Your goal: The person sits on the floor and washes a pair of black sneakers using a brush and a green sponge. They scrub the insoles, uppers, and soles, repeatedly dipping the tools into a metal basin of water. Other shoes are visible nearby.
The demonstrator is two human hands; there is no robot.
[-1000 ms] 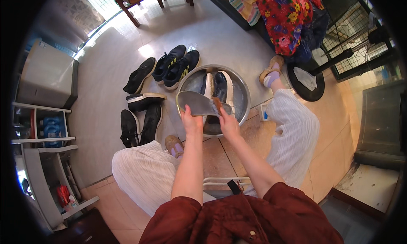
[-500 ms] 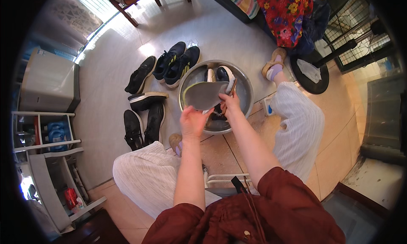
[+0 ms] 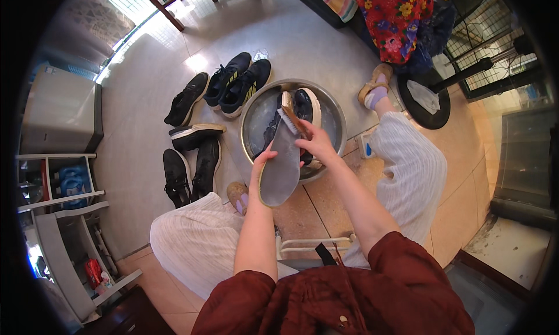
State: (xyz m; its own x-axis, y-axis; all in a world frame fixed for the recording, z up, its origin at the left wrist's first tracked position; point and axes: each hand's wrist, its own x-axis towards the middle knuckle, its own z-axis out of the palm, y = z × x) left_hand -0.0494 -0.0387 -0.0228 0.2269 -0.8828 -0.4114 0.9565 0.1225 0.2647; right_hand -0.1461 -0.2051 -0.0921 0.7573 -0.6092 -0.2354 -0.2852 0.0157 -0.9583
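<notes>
Head view: one long, flat grey insole with a thin yellowish edge (image 3: 280,175), held slantwise over the near rim of a round, silvery metal basin (image 3: 333,122). Left hand (image 3: 261,165): clamped on the insole's side, thumb uppermost. Right hand (image 3: 319,144): apart from the left, closed around a brown brush with white bristles (image 3: 298,123), bristles at the insole's far end. Inside basin: two dark, pale-soled shoes (image 3: 300,105). Floor, left of basin: six black shoes (image 3: 207,167).

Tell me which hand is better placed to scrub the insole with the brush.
Probably the right: the right hand already holds the brush at the insole's far end, while the left hand supports the insole.
</notes>
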